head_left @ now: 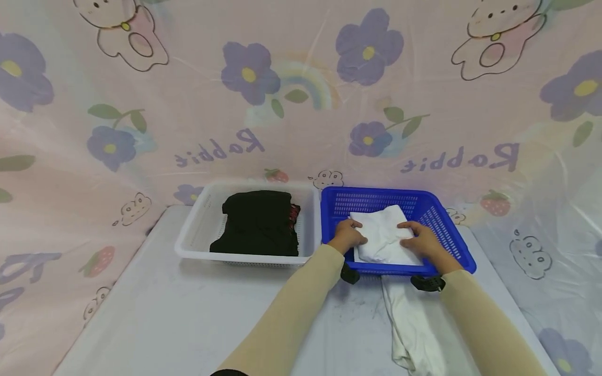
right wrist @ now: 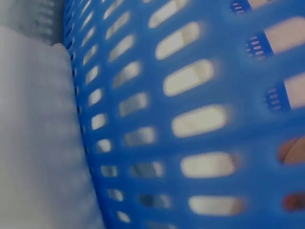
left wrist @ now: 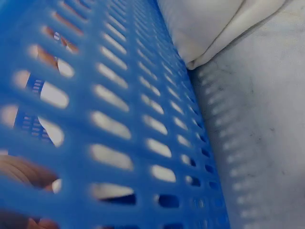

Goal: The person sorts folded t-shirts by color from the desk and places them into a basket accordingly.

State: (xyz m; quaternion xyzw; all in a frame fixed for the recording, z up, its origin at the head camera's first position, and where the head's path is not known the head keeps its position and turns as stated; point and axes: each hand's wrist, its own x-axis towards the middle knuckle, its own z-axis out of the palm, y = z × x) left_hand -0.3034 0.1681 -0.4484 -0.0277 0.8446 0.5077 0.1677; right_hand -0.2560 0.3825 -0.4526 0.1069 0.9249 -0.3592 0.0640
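Note:
A folded white garment (head_left: 383,235) lies inside the blue basket (head_left: 376,192). My left hand (head_left: 348,236) rests on its left side, with thumb and forefinger apart on the cloth. From the opposite side my right hand (head_left: 423,243) touches the garment's right edge, its thumb and fingers likewise spread. Both wrists cross the basket's front rim. In the left wrist view, the slotted basket wall (left wrist: 128,114) covers most of the hand. Only small parts of the right hand's fingers (right wrist: 295,151) show through the slots in the right wrist view.
To the left stands a white basket (head_left: 193,237) holding folded black clothing (head_left: 258,222) with a red-patterned piece at its right edge. Another white garment (head_left: 409,324) lies loosely on the white table (head_left: 188,324) before the blue basket. A printed curtain (head_left: 301,130) hangs behind.

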